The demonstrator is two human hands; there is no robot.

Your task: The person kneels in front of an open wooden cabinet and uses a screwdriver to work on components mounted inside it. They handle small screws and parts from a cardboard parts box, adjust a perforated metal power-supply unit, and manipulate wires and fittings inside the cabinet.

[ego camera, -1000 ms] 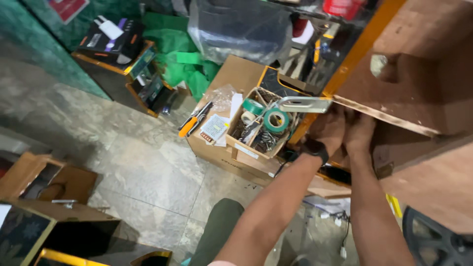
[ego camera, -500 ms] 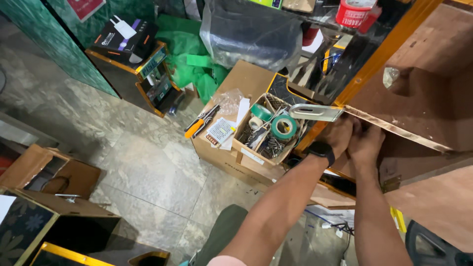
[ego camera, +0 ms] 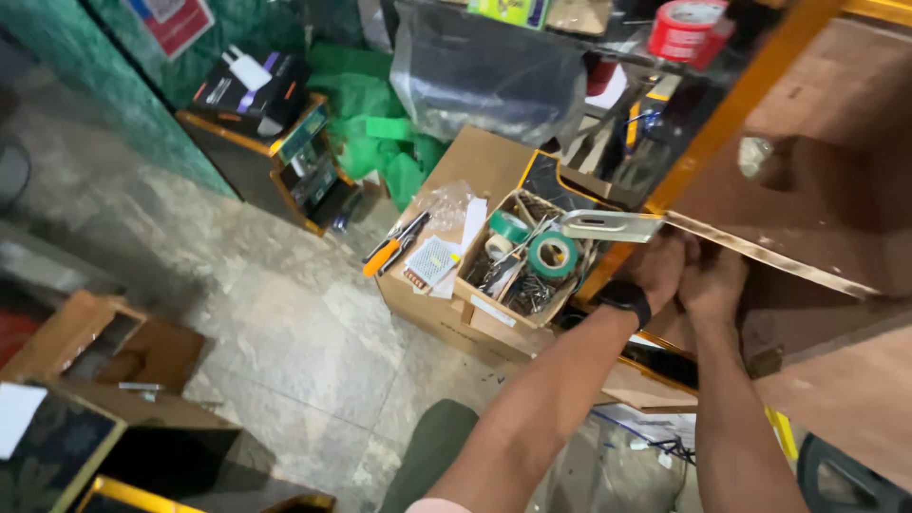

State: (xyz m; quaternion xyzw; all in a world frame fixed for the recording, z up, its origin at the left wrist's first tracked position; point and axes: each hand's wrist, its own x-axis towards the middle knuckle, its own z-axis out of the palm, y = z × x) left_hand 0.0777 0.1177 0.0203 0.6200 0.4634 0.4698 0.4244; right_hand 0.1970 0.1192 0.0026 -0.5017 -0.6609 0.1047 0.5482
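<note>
A brown wooden panel (ego camera: 807,204) with a pale raw edge slants across the right side. A flat grey metal bracket (ego camera: 608,225) sticks out leftward from that edge. My left hand (ego camera: 660,268), with a black watch on its wrist, is curled around the bracket's inner end, right under the panel's edge. My right hand (ego camera: 712,282) is closed beside it, touching it, with its fingers tucked beneath the panel. What those fingers hold is hidden.
An open cardboard box (ego camera: 475,290) below the bracket holds green tape rolls (ego camera: 552,255), screws and small parts. An orange-handled screwdriver (ego camera: 388,253) lies on it. Further off are green plastic bags (ego camera: 366,123), a grey bag, a red tape roll (ego camera: 687,30), black-and-gold cabinets and stone floor (ego camera: 285,332).
Both hands have stayed together at the bracket under the panel's edge. Only the view has shifted slightly.
</note>
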